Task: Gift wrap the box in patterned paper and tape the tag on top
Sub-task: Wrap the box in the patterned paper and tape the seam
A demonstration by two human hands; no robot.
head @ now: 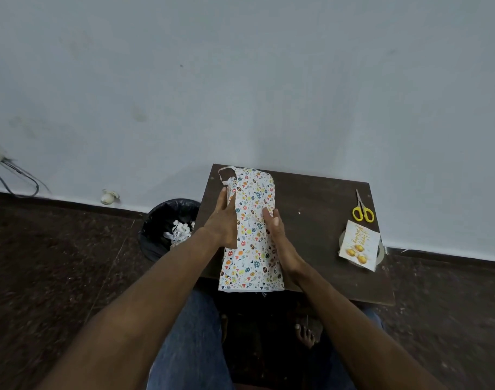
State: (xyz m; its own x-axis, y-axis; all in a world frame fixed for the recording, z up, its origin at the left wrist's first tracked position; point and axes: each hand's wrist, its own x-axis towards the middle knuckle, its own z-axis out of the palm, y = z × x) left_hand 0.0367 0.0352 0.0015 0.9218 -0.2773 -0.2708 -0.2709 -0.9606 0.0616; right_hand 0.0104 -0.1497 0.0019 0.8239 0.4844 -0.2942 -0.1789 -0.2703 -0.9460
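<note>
The box [252, 232] lies lengthwise on the dark wooden table [319, 220], covered in white patterned paper with small coloured shapes. My left hand [225, 223] presses flat against its left side, fingers straight. On the right side my right hand [280, 237] lies along the paper with the fingers laid on its top. The paper's far end is crumpled and loose, with a strip curling off at the far left corner. The gift tag [359, 246], a white card with gold writing and yellow shapes, rests at the table's right edge on a tape roll [381, 256].
Yellow-handled scissors [362, 209] lie at the table's far right. A black bin [167, 229] with paper scraps stands on the floor left of the table. A white wall rises just behind. My legs in jeans and a bare foot [305, 334] are below the table's near edge.
</note>
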